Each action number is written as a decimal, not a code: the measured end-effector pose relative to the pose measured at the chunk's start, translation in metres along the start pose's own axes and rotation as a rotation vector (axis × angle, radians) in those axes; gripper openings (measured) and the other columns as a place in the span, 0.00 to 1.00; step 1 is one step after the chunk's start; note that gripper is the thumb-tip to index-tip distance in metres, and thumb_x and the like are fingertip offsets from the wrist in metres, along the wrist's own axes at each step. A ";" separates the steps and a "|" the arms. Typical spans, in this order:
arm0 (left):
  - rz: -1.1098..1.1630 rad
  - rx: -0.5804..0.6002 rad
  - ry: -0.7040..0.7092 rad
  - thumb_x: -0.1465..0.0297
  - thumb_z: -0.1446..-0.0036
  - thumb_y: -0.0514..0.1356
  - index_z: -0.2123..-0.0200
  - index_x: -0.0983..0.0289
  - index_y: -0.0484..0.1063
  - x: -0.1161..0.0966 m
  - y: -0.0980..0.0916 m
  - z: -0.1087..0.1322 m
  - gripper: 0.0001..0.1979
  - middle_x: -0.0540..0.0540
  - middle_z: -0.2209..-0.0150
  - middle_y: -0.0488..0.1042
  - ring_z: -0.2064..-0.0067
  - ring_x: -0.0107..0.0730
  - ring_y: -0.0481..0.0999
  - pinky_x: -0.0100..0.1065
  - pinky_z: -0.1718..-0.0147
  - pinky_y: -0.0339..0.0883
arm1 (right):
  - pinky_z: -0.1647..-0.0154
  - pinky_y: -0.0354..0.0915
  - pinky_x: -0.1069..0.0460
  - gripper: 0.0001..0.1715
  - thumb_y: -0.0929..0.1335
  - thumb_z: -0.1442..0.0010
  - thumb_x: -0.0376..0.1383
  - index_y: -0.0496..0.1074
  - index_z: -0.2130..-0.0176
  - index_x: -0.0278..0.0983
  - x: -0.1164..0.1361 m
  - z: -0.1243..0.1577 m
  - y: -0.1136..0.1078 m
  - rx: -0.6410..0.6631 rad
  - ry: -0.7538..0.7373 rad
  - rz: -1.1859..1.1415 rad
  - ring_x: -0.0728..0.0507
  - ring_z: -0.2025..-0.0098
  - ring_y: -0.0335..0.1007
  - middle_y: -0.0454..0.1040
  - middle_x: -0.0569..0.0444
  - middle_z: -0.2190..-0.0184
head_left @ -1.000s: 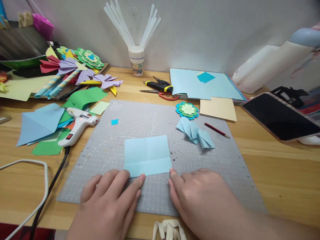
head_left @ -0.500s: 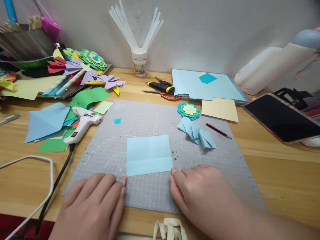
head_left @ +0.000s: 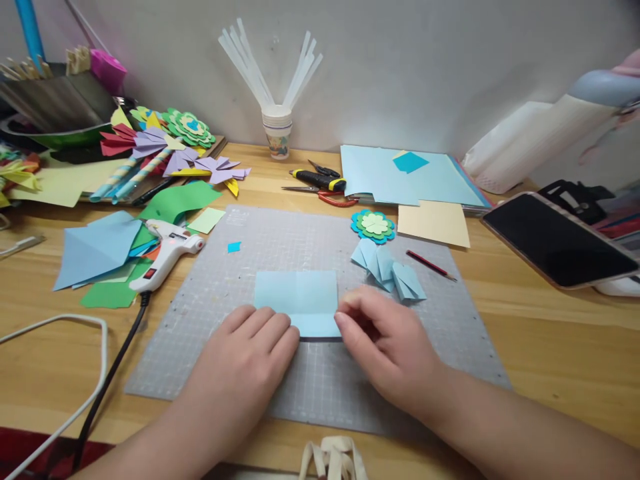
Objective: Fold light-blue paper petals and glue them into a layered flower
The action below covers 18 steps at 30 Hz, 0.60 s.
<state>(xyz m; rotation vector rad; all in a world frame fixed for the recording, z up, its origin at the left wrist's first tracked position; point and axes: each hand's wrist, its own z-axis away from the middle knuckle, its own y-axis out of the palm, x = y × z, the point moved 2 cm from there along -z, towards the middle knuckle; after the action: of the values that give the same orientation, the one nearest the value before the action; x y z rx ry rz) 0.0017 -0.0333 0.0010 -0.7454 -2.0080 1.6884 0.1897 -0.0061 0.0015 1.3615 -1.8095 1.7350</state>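
Observation:
A creased sheet of light blue paper (head_left: 296,290) lies on the grey cutting mat (head_left: 210,347), its near edge slightly raised. My left hand (head_left: 250,350) covers its lower left part, fingers curled over it and the thumb hidden. At the lower right corner, my right hand (head_left: 387,340) pinches the paper between thumb and forefinger. Beyond my right hand lie several folded light blue pieces (head_left: 383,267), a layered paper flower (head_left: 373,227) and a pencil (head_left: 430,265). A small blue scrap (head_left: 234,247) rests on the mat's left side.
A white glue gun (head_left: 167,250) with a black cord sits left of the mat, among paper sheets (head_left: 97,247). Scissors (head_left: 325,193) and a cutter (head_left: 320,180) lie behind it. Paper cups (head_left: 277,133) hold white sticks. A phone (head_left: 560,237) stands at right.
My left hand has moved right and forward onto the paper's lower left part. My right hand has moved slightly up along its right edge. The paper's near edge has lifted.

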 end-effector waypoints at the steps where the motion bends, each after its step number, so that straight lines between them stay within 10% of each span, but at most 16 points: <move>1: 0.021 -0.056 -0.008 0.77 0.40 0.53 0.65 0.63 0.72 0.001 -0.002 0.001 0.09 0.53 0.68 0.75 0.66 0.37 0.71 0.39 0.65 0.60 | 0.73 0.58 0.54 0.05 0.61 0.38 0.30 0.63 0.67 0.39 0.004 0.003 -0.004 -0.083 -0.079 -0.056 0.50 0.75 0.61 0.64 0.59 0.76; 6: 0.621 -0.363 -0.444 0.75 0.43 0.59 0.66 0.60 0.71 0.008 -0.010 0.009 0.04 0.49 0.68 0.75 0.67 0.30 0.71 0.33 0.67 0.64 | 0.57 0.64 0.45 0.19 0.65 0.45 0.26 0.63 0.56 0.43 0.018 0.015 -0.013 -0.265 -0.421 0.035 0.43 0.60 0.67 0.68 0.52 0.62; 12: 1.812 -0.244 -1.046 0.68 0.50 0.66 0.64 0.63 0.71 0.000 0.010 -0.001 0.10 0.48 0.72 0.71 0.73 0.21 0.69 0.24 0.75 0.64 | 0.36 0.45 0.41 0.24 0.64 0.37 0.32 0.61 0.42 0.42 0.010 0.008 0.006 0.025 -0.487 0.388 0.42 0.37 0.57 0.67 0.50 0.41; 18: 1.788 -0.342 -1.158 0.69 0.47 0.63 0.58 0.61 0.67 0.003 0.011 0.009 0.13 0.49 0.66 0.67 0.71 0.23 0.69 0.24 0.79 0.65 | 0.35 0.45 0.37 0.25 0.56 0.33 0.27 0.60 0.39 0.37 -0.007 0.002 0.018 0.307 -0.409 0.497 0.43 0.34 0.53 0.58 0.51 0.35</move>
<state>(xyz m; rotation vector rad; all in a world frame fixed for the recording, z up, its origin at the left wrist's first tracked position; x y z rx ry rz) -0.0045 -0.0373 -0.0119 -2.7216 -2.2556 3.1867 0.1802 -0.0083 -0.0150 1.5735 -2.3356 2.1794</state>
